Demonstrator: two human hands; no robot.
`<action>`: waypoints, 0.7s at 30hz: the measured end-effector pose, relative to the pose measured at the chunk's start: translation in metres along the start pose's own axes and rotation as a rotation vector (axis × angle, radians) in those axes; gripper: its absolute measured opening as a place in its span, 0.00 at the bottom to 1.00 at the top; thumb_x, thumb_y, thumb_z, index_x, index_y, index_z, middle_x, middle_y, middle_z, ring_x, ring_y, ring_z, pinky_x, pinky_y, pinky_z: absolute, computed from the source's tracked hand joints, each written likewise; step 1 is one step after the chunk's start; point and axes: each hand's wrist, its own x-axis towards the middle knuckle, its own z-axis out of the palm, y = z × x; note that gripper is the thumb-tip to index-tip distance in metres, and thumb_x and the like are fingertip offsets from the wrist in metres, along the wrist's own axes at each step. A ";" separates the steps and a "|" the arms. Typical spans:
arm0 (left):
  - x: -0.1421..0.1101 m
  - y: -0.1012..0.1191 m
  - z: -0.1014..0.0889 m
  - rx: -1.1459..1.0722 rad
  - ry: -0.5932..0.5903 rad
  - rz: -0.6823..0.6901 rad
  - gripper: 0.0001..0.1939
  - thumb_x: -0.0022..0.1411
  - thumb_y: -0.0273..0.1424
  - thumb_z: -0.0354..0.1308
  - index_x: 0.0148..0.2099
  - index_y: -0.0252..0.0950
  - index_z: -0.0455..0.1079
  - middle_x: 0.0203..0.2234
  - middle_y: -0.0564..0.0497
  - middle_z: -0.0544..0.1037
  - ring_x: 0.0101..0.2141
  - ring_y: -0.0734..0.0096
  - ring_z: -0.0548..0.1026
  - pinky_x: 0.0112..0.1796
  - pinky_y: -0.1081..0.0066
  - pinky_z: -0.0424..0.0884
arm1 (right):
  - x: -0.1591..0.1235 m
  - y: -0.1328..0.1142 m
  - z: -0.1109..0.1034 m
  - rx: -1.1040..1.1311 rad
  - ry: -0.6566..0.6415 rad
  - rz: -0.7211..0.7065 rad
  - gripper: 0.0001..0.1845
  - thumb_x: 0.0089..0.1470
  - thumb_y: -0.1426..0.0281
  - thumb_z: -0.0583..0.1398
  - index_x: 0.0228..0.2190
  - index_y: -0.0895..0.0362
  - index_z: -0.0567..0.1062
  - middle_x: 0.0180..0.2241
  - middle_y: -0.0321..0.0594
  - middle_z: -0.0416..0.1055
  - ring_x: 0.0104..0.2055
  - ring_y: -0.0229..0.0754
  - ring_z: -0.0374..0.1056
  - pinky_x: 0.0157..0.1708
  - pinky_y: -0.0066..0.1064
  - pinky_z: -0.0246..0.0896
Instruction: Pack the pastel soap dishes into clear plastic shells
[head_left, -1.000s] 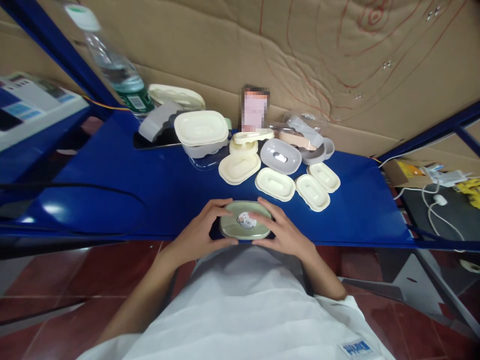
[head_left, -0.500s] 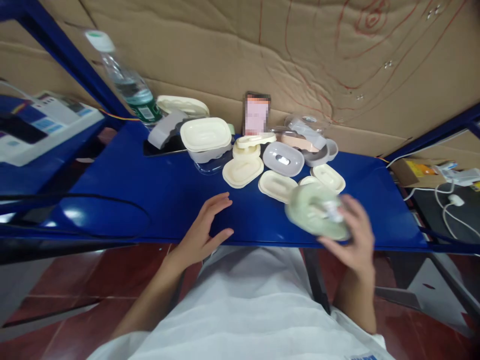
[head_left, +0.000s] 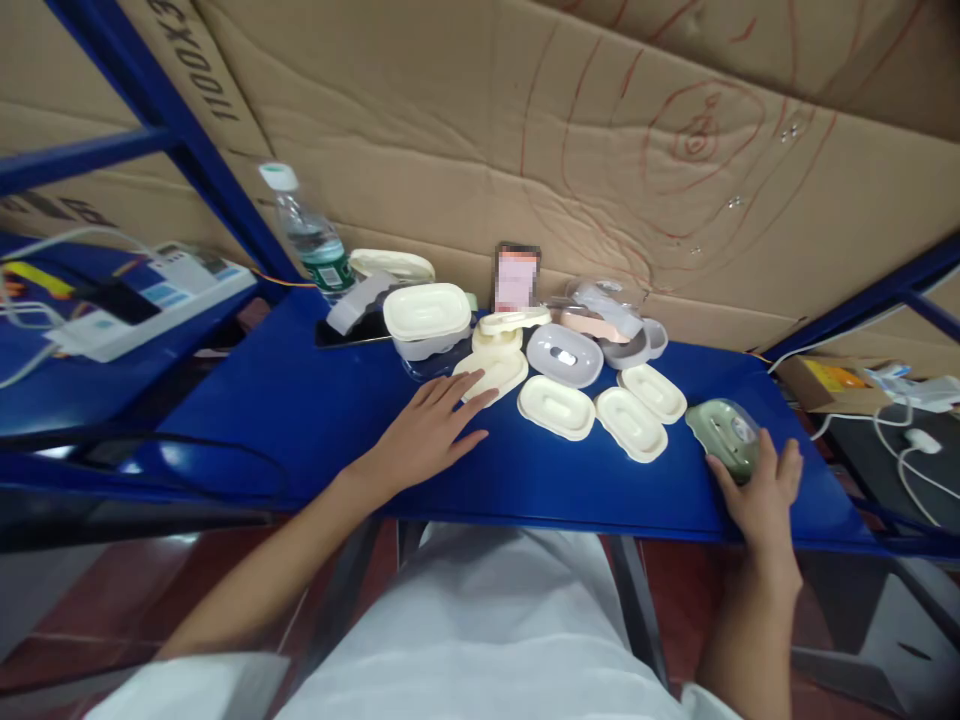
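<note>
At the right of the blue table a green oval plastic box (head_left: 724,437) with a shiny top rests on the surface. My right hand (head_left: 761,495) has its thumb and forefinger around the near side of this box, the other fingers lifted. My left hand (head_left: 427,430) is open, its fingers stretched flat at the edge of a cream oval lid (head_left: 499,372); whether they touch it, I cannot tell. Near the middle lie more cream oval pieces, among them a shallow one (head_left: 556,407) and two by its right side (head_left: 632,424). Behind them sits a grey oval dish (head_left: 564,356).
At the back left a cream tray (head_left: 427,311) is stacked on a grey one, beside a water bottle (head_left: 315,250). A phone (head_left: 517,278) leans on the cardboard wall (head_left: 420,130). Grey and clear pieces (head_left: 611,315) pile up at the back right.
My right hand has carried the green box to the right and set it on the table. My left hand has reached forward to the cream lid. The camera view has tilted up.
</note>
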 end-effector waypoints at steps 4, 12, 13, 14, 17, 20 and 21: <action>0.004 0.014 0.000 -0.008 -0.007 0.011 0.24 0.77 0.37 0.57 0.71 0.42 0.68 0.72 0.38 0.67 0.70 0.41 0.67 0.68 0.40 0.63 | 0.006 -0.073 0.000 0.150 0.022 -0.127 0.33 0.71 0.52 0.58 0.68 0.58 0.69 0.64 0.62 0.72 0.67 0.64 0.68 0.65 0.63 0.63; -0.035 0.063 0.018 -0.190 -0.014 0.180 0.24 0.80 0.37 0.55 0.73 0.40 0.65 0.70 0.39 0.69 0.67 0.52 0.70 0.63 0.52 0.71 | -0.008 -0.219 0.027 0.229 -0.657 -0.821 0.32 0.74 0.59 0.57 0.72 0.59 0.63 0.63 0.56 0.74 0.66 0.57 0.70 0.69 0.55 0.64; -0.037 0.061 0.023 -0.157 0.010 0.128 0.24 0.80 0.37 0.55 0.72 0.39 0.65 0.71 0.38 0.68 0.67 0.50 0.69 0.63 0.51 0.71 | -0.007 -0.223 0.029 0.254 -0.682 -0.863 0.32 0.74 0.59 0.57 0.71 0.59 0.64 0.62 0.55 0.76 0.65 0.56 0.72 0.68 0.53 0.67; -0.039 0.058 0.027 -0.121 0.028 0.084 0.23 0.79 0.36 0.55 0.72 0.38 0.65 0.70 0.37 0.68 0.67 0.48 0.69 0.63 0.49 0.71 | -0.006 -0.225 0.029 0.283 -0.698 -0.901 0.31 0.75 0.59 0.57 0.71 0.59 0.65 0.60 0.54 0.76 0.64 0.55 0.72 0.67 0.51 0.68; -0.041 0.051 0.034 -0.043 0.022 0.065 0.18 0.79 0.32 0.55 0.66 0.40 0.72 0.65 0.39 0.74 0.60 0.50 0.75 0.59 0.49 0.71 | 0.003 -0.224 0.032 0.333 -0.631 -0.936 0.27 0.75 0.62 0.56 0.70 0.55 0.67 0.61 0.50 0.77 0.65 0.53 0.72 0.69 0.51 0.65; -0.043 0.048 0.033 -0.040 0.014 0.113 0.12 0.79 0.31 0.56 0.58 0.39 0.76 0.53 0.44 0.82 0.49 0.56 0.79 0.52 0.54 0.71 | 0.014 -0.218 0.040 0.174 -0.494 -0.810 0.28 0.75 0.65 0.56 0.71 0.56 0.66 0.66 0.53 0.73 0.70 0.57 0.66 0.73 0.57 0.55; -0.043 0.046 0.031 -0.051 0.027 0.120 0.10 0.79 0.32 0.57 0.56 0.39 0.77 0.50 0.45 0.83 0.47 0.57 0.79 0.51 0.55 0.71 | 0.017 -0.214 0.045 0.100 -0.470 -0.768 0.29 0.75 0.66 0.56 0.71 0.58 0.65 0.67 0.54 0.71 0.71 0.59 0.64 0.74 0.60 0.52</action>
